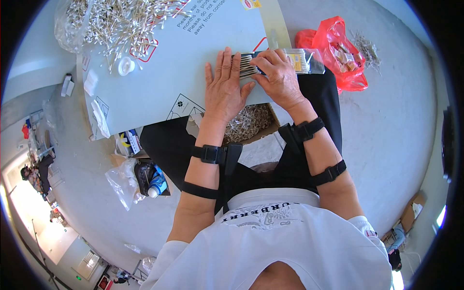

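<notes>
My left hand [224, 89] lies flat on the grey-blue board, fingers stretched out, its edge against a row of cotton swabs [245, 66]. The swabs lie side by side between my hands. Over their right ends, my right hand [280, 79] curls with its fingertips pressed down on them. A clear plastic packet [308, 61] with white swabs and a yellow label sticks out to the right from under that hand. What the right fingertips pinch is partly hidden. A large heap of loose cotton swabs [128, 29] covers the board's far left.
The board [169, 87] rests above my lap. Beside the heap stands a small round white container [126, 66]. Below the board's near edge is a cardboard box of swabs [251, 123]. A red plastic bag [338, 53] sits at right; a blue bottle [157, 183] is at lower left.
</notes>
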`<state>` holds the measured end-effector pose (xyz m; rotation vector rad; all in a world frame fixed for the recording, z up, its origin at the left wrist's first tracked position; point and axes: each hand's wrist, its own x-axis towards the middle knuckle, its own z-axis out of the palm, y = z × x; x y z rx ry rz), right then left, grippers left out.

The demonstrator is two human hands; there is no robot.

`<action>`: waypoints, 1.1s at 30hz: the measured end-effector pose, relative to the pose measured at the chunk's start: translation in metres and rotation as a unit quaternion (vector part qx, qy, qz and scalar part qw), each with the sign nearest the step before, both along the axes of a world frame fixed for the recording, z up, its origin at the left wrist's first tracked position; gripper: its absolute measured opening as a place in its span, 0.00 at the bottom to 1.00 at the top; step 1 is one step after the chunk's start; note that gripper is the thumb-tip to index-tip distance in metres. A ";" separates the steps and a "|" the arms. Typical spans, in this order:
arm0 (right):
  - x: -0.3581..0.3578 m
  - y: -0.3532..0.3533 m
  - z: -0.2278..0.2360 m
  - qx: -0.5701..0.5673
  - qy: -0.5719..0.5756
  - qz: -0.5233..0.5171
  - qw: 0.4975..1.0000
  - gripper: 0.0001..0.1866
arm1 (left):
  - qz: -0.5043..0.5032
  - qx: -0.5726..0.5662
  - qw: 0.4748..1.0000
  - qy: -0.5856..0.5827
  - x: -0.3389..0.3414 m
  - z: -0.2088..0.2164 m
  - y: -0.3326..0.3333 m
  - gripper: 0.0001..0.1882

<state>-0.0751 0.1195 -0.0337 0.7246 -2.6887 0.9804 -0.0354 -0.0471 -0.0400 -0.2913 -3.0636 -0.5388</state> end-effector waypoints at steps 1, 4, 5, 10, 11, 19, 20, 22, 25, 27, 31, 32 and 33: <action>0.000 0.000 -0.001 0.006 0.004 0.003 1.000 0.14 | 0.000 -0.001 1.000 0.000 0.000 0.000 0.000 0.40; 0.000 0.000 0.000 0.015 0.002 0.007 1.000 0.13 | -0.002 -0.008 1.000 0.003 0.001 -0.002 0.000 0.39; 0.000 0.000 0.000 0.018 -0.002 0.008 1.000 0.12 | -0.001 -0.009 1.000 0.007 0.001 -0.003 0.001 0.39; 0.000 0.001 0.001 0.024 -0.016 0.013 1.000 0.09 | 0.004 -0.011 1.000 0.009 0.001 -0.005 0.002 0.39; 0.001 0.000 0.002 0.022 -0.011 0.013 1.000 0.07 | 0.005 -0.010 1.000 0.011 0.001 -0.005 0.001 0.39; -0.001 -0.007 -0.002 -0.033 -0.059 -0.047 0.997 0.04 | 0.003 -0.001 1.000 0.022 0.001 -0.004 0.002 0.39; -0.002 -0.009 -0.002 -0.032 -0.070 -0.068 0.995 0.04 | 0.002 -0.004 1.000 0.022 0.001 -0.004 0.002 0.39; -0.005 -0.014 0.002 -0.006 -0.080 -0.084 0.993 0.05 | 0.002 -0.006 1.000 0.021 0.001 -0.005 0.002 0.39; -0.009 -0.019 0.003 0.037 -0.089 -0.113 0.989 0.07 | 0.000 -0.005 0.999 0.032 0.001 -0.007 0.003 0.39; -0.012 -0.020 0.004 0.054 -0.088 -0.123 0.987 0.08 | -0.001 -0.008 0.999 0.034 0.001 -0.008 0.002 0.40; -0.016 -0.016 0.003 0.051 -0.151 -0.109 0.981 0.03 | -0.001 -0.004 0.999 0.038 0.001 -0.010 0.002 0.40; -0.016 -0.013 0.001 0.043 -0.144 -0.109 0.983 0.03 | -0.002 -0.005 0.999 0.041 0.001 -0.010 0.002 0.40; -0.016 -0.010 0.002 0.044 -0.143 -0.107 0.983 0.03 | -0.001 -0.008 0.999 0.045 0.001 -0.010 0.001 0.40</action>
